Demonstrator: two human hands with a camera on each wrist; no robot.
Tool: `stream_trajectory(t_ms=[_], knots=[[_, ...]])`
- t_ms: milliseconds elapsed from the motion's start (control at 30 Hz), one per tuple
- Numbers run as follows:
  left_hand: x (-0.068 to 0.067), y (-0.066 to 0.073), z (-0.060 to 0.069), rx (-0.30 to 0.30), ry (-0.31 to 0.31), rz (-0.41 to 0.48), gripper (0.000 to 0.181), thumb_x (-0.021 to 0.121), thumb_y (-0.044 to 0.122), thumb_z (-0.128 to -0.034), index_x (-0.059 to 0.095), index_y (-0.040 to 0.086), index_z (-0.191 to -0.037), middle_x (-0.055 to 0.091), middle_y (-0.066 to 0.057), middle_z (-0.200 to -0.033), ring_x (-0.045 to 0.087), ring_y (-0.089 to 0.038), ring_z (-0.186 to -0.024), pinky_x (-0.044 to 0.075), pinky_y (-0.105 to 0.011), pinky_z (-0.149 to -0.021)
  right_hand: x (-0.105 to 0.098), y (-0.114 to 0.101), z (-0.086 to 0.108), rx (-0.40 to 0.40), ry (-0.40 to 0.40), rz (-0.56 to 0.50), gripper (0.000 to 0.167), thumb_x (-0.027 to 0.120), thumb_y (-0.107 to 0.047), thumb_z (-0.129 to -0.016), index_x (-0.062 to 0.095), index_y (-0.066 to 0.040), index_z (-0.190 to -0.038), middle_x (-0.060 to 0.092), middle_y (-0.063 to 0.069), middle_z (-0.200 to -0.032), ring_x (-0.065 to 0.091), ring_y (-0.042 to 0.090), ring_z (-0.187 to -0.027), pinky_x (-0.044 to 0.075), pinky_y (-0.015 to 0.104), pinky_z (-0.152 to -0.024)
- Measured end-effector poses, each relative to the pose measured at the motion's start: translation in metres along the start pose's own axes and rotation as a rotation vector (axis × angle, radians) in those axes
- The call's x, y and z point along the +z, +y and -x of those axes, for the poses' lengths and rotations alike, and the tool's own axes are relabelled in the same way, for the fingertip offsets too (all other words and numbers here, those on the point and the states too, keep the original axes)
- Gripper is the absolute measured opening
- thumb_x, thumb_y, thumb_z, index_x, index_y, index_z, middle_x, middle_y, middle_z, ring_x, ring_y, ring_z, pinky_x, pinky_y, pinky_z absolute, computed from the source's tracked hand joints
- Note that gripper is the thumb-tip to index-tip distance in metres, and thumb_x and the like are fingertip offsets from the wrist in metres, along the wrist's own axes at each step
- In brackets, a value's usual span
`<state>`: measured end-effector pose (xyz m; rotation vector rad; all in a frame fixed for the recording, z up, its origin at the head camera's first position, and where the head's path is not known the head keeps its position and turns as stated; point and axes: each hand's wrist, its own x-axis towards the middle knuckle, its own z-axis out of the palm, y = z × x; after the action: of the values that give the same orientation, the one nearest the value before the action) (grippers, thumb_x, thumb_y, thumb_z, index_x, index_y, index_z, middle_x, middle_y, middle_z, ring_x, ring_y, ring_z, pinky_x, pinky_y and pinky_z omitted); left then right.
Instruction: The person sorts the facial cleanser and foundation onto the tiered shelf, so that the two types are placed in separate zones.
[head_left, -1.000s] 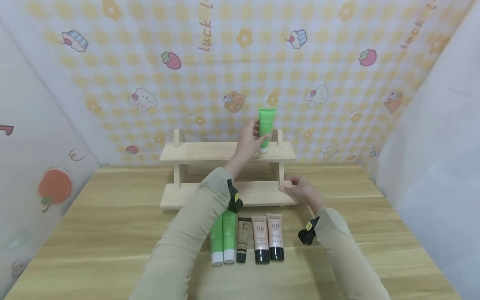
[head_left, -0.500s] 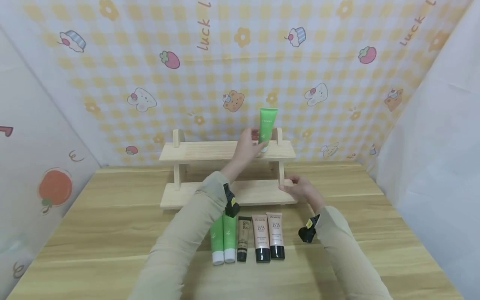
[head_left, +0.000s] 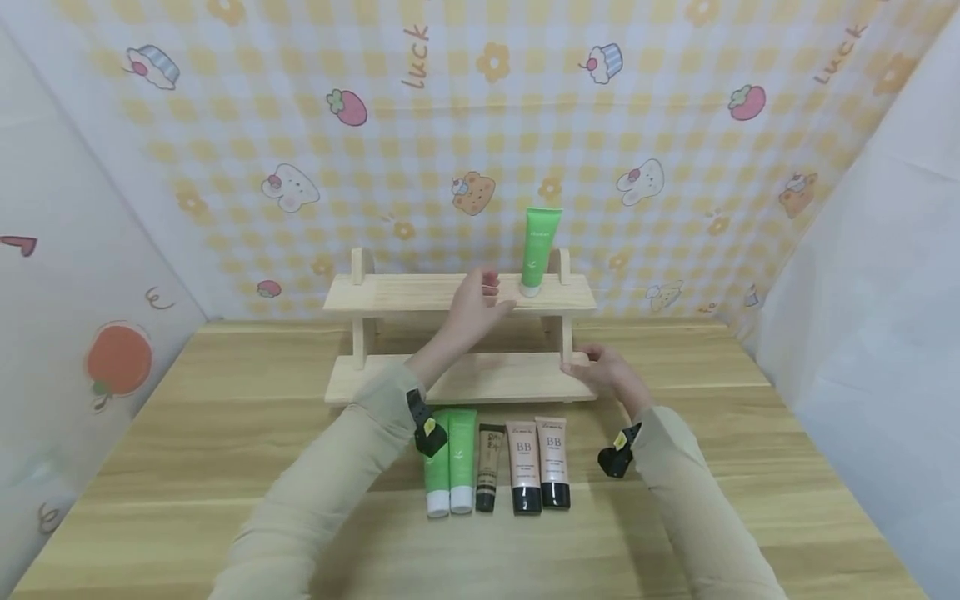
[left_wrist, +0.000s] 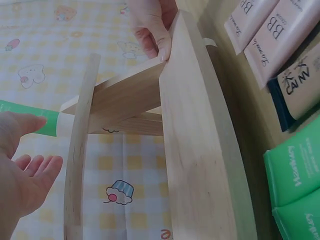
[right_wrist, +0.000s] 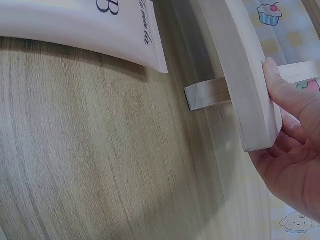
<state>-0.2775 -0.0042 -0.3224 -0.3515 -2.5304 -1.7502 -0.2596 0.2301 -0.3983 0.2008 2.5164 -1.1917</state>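
Note:
A green squeeze tube (head_left: 540, 242) stands upright on its white cap on the right part of the upper tier of a two-tier wooden shelf (head_left: 420, 292). Just left of the tube is my left hand (head_left: 472, 310), its fingers loosely bent and holding nothing. In the left wrist view, this hand (left_wrist: 27, 180) partly covers the green tube (left_wrist: 50, 123). My right hand (head_left: 611, 372) grips the right end of the shelf's lower tier (head_left: 487, 377). In the right wrist view, the thumb lies on top of that board and the fingers curl underneath.
In front of the shelf lie two green tubes (head_left: 462, 458), one brown tube (head_left: 489, 467) and two pink BB cream tubes (head_left: 523, 458) in a row on the wooden table (head_left: 225, 467). Behind the shelf hangs a yellow checkered cloth (head_left: 420, 167); white sheets flank the sides.
My left hand has let go of the green tube and drawn back to the left. The tube now stands by itself on the upper tier. My right hand stays on the lower tier.

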Motion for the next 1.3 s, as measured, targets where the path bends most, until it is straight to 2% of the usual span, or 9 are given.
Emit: stream_trajectory(t_ms=[167,333,600,733,867,1100,1300], knots=[[-0.007,-0.003,0.011,0.007,-0.016,0.004,0.054,0.067,0.011,-0.0808,0.040,-0.005,-0.125,0.049,-0.018,-0.121,0.053,-0.029,-0.112,0.048,-0.031,-0.096,-0.001,0.001,0.000,-0.012,-0.005,-0.006,0.068,0.064,-0.037,-0.083,0.038,-0.002,-0.135,0.036,0.025,-0.140,0.038,0.040,-0.126,0.032,0.048,-0.108],[-0.017,-0.008,0.025,-0.041,-0.033,-0.010,0.055,0.068,0.016,-0.0810,0.040,0.000,-0.125,0.048,-0.014,-0.124,0.051,-0.027,-0.116,0.048,-0.032,-0.096,-0.001,-0.001,0.000,-0.019,-0.010,-0.023,0.067,0.064,-0.035,-0.083,0.038,-0.001,-0.135,0.037,0.025,-0.139,0.039,0.039,-0.126,0.032,0.047,-0.109],[-0.036,-0.019,0.050,-0.129,-0.085,-0.123,0.059,0.066,0.025,-0.0824,0.038,0.005,-0.130,0.051,-0.013,-0.127,0.050,-0.026,-0.118,0.042,-0.041,-0.102,0.000,-0.001,0.002,-0.034,-0.047,-0.008,0.069,0.063,-0.037,-0.084,0.036,-0.001,-0.136,0.036,0.026,-0.139,0.038,0.040,-0.125,0.032,0.048,-0.108],[-0.044,-0.026,0.060,-0.153,-0.117,-0.127,0.060,0.066,0.025,-0.0824,0.037,0.004,-0.131,0.051,-0.014,-0.127,0.051,-0.027,-0.117,0.043,-0.041,-0.100,-0.002,-0.002,0.003,-0.024,-0.056,0.008,0.069,0.062,-0.040,-0.084,0.037,-0.004,-0.137,0.032,0.025,-0.142,0.034,0.041,-0.128,0.029,0.050,-0.108],[-0.050,-0.035,0.068,-0.183,-0.151,-0.141,0.060,0.066,0.026,-0.0829,0.038,0.004,-0.132,0.050,-0.014,-0.128,0.051,-0.027,-0.116,0.045,-0.040,-0.098,-0.003,-0.002,0.004,-0.015,-0.062,0.028,0.069,0.061,-0.042,-0.084,0.036,-0.007,-0.138,0.026,0.024,-0.146,0.028,0.043,-0.132,0.026,0.053,-0.109],[-0.058,-0.049,0.075,-0.214,-0.194,-0.187,0.056,0.065,0.029,-0.0834,0.043,0.003,-0.128,0.053,-0.016,-0.126,0.053,-0.029,-0.114,0.049,-0.039,-0.093,-0.005,-0.001,0.003,-0.010,-0.064,0.029,0.073,0.062,-0.042,-0.083,0.033,-0.006,-0.140,0.026,0.025,-0.145,0.028,0.043,-0.131,0.027,0.053,-0.109],[-0.063,-0.053,0.084,-0.243,-0.206,-0.182,0.052,0.066,0.027,-0.0833,0.046,0.003,-0.125,0.055,-0.016,-0.122,0.053,-0.029,-0.114,0.052,-0.036,-0.089,-0.004,-0.002,0.003,-0.010,-0.060,0.020,0.072,0.062,-0.041,-0.084,0.033,-0.004,-0.139,0.027,0.026,-0.145,0.028,0.043,-0.132,0.026,0.052,-0.110]])
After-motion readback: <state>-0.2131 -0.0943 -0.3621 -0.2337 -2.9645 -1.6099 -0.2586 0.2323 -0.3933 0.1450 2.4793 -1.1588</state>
